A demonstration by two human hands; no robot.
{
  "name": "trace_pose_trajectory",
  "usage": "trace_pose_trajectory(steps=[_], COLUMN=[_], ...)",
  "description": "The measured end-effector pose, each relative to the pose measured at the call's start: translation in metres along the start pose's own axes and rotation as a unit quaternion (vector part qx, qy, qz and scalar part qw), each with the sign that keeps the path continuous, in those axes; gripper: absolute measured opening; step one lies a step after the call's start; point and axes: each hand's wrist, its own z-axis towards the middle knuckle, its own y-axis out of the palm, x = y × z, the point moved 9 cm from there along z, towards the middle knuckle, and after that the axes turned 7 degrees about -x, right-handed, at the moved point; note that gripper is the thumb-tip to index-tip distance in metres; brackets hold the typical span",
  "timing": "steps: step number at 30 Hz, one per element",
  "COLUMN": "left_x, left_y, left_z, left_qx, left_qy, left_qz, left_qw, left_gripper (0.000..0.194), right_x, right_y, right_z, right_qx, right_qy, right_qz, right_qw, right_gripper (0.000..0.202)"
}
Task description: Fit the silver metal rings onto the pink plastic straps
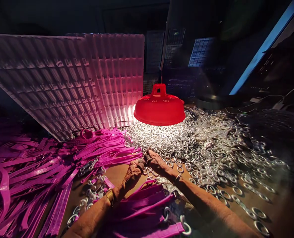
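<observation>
My left hand (136,168) and my right hand (157,162) meet under the lamp, fingers curled together with dark wraps on some fingertips. Whatever is pinched between them is hidden. Ends of bright pink straps (107,148) reach close behind my left fingers. A large heap of silvery metal ring pieces (161,138) spreads behind and to the right of my right hand. Below my wrists lies a bunch of pink straps (142,210), several with a metal ring (186,226) at the end. More metal pieces (87,198) lie left of my left forearm.
A red lamp (159,109) hangs just beyond my hands, low over the heap. Upright ribbed plastic panels (117,72) stand at the back left. A wide pile of pink straps (25,178) covers the left side. Stacked crates (200,52) show in the dark background.
</observation>
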Motion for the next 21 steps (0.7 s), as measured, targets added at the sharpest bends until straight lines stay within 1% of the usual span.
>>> trace_pose_trajectory(steps=[2, 3, 5, 7, 8, 9, 10, 11, 12, 14, 15, 17, 19, 21], left_x=[-0.002, -0.004, -0.006, 0.002, 0.009, 0.018, 0.024, 0.035, 0.044, 0.059, 0.062, 0.060, 0.049, 0.035], left_y=[0.001, 0.000, -0.005, -0.008, -0.008, -0.006, 0.000, 0.006, 0.014, 0.028, 0.035, 0.047, 0.057, 0.067], left_z=[-0.001, -0.001, -0.001, -0.003, -0.006, -0.011, -0.018, -0.025, -0.034, -0.050, -0.059, -0.077, -0.095, -0.110], left_qx=[-0.020, -0.029, -0.032, -0.026, -0.025, -0.028, -0.051, -0.068, -0.100, -0.156, -0.181, -0.205, -0.198, -0.178], left_qy=[0.004, -0.006, -0.039, -0.076, -0.102, -0.129, -0.178, -0.198, -0.225, -0.234, -0.234, -0.235, -0.252, -0.269], left_qz=[-0.019, -0.028, -0.040, -0.051, -0.053, -0.051, -0.042, -0.035, -0.018, 0.018, 0.030, 0.003, -0.069, -0.135], left_qw=[1.000, 0.999, 0.998, 0.995, 0.993, 0.990, 0.982, 0.977, 0.969, 0.960, 0.955, 0.950, 0.945, 0.937], left_gripper=[0.034, 0.035, 0.038, 0.040, 0.040, 0.039, 0.038, 0.036, 0.035, 0.036, 0.036, 0.031, 0.021, 0.018], right_x=[-0.007, -0.016, -0.039, -0.061, -0.069, -0.076, -0.083, -0.090, -0.096, -0.104, -0.106, -0.103, -0.093, -0.078], right_y=[-0.003, -0.004, -0.004, -0.003, -0.003, -0.004, -0.004, -0.004, -0.003, 0.000, 0.002, 0.007, 0.011, 0.017], right_z=[0.004, 0.005, 0.001, -0.012, -0.022, -0.033, -0.046, -0.061, -0.076, -0.105, -0.118, -0.140, -0.158, -0.174], right_qx=[-0.003, -0.018, -0.071, -0.125, -0.141, -0.150, -0.155, -0.159, -0.159, -0.161, -0.165, -0.172, -0.177, -0.174], right_qy=[-0.022, -0.046, -0.103, -0.136, -0.137, -0.129, -0.122, -0.116, -0.110, -0.081, -0.060, -0.013, 0.021, 0.051], right_qz=[-0.001, -0.007, -0.037, -0.084, -0.105, -0.119, -0.128, -0.130, -0.128, -0.130, -0.133, -0.134, -0.113, -0.073], right_qw=[1.000, 0.999, 0.991, 0.979, 0.975, 0.973, 0.972, 0.972, 0.973, 0.975, 0.975, 0.976, 0.977, 0.981], right_gripper=[0.022, 0.023, 0.022, 0.016, 0.013, 0.015, 0.021, 0.027, 0.029, 0.027, 0.024, 0.020, 0.025, 0.033])
